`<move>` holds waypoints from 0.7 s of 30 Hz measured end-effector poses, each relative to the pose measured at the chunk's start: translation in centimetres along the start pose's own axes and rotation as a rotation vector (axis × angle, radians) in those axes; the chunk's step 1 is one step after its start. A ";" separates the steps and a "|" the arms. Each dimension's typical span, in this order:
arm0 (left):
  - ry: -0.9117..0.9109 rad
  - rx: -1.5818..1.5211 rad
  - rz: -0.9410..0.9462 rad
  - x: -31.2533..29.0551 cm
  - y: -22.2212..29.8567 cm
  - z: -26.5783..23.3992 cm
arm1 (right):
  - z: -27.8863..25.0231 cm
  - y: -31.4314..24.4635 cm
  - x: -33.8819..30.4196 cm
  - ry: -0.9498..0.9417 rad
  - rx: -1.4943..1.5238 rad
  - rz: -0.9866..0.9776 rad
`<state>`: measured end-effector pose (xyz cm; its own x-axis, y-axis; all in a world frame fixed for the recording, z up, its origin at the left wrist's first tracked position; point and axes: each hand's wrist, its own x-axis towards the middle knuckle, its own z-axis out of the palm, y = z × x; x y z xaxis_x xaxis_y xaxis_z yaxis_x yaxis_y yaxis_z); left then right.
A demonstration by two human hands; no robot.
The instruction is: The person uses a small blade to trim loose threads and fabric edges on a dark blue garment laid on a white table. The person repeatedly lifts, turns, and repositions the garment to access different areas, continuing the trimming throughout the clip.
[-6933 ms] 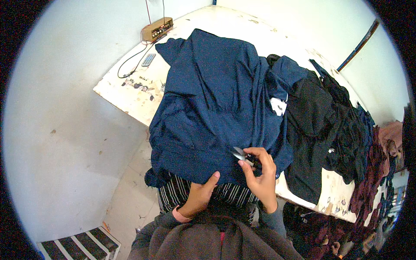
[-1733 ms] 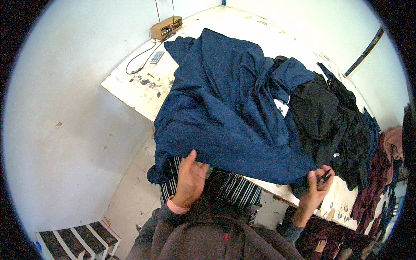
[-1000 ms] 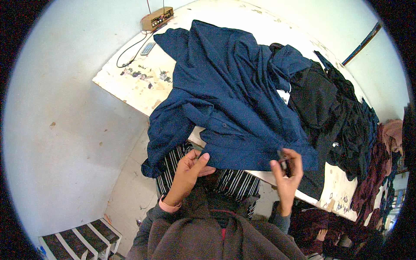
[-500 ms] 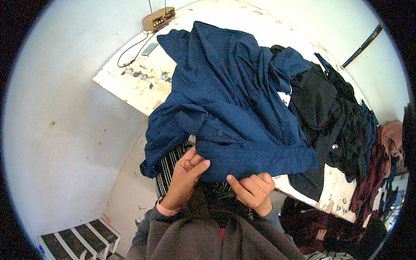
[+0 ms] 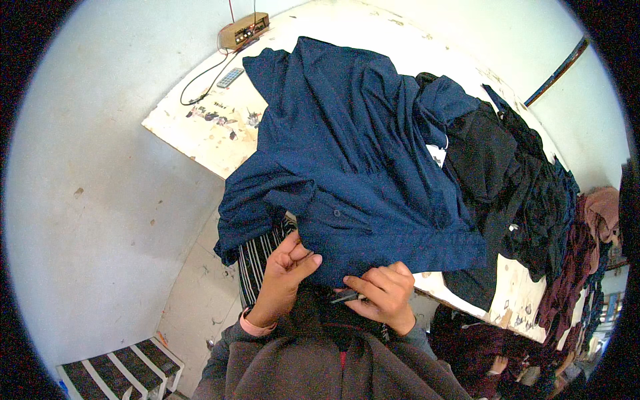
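Observation:
A navy blue garment (image 5: 347, 160), which looks like a shirt, lies spread over the table with its near edge hanging toward me. A small button (image 5: 337, 213) shows on it near my hands. My left hand (image 5: 288, 267) is closed, pinching the garment's near edge between thumb and fingers. Beside it, my right hand (image 5: 383, 293) is closed around small dark thread snips (image 5: 343, 297), whose tip points left just below the cloth edge. The right fingertips are at that same edge. Part of the snips is hidden in the palm.
Black clothes (image 5: 487, 160) are heaped on the white, stained table (image 5: 513, 303) to the right, with maroon cloth (image 5: 567, 267) beyond. A brown radio-like box (image 5: 243, 32) and a remote control (image 5: 231, 77) lie at the back left. A striped stool (image 5: 123, 370) stands lower left. Another person's hand (image 5: 498, 365) shows lower right.
The thread snips have come into sight in my right hand, which has shifted slightly left. The garment's near edge has slid a little toward me. My left hand keeps its pinch.

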<state>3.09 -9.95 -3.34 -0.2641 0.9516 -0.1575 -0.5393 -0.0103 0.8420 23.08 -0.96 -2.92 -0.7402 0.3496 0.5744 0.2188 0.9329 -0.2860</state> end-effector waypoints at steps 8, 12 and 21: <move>0.008 -0.124 -0.047 -0.2 -1.7 -0.6 | 0.4 0.2 3.7 0.172 0.165 0.355; 0.119 -0.032 0.002 0.6 -3.0 -2.3 | 1.9 1.6 3.3 -0.103 0.006 0.465; 0.849 -0.115 0.481 3.2 -0.5 -14.2 | 0.2 5.5 0.8 -0.118 0.168 0.491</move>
<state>-8.90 -11.26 -11.58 -0.9389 0.3009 -0.1673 -0.2861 -0.4114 0.8654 23.60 4.41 -4.16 -0.6446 0.7209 0.2544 0.4600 0.6315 -0.6241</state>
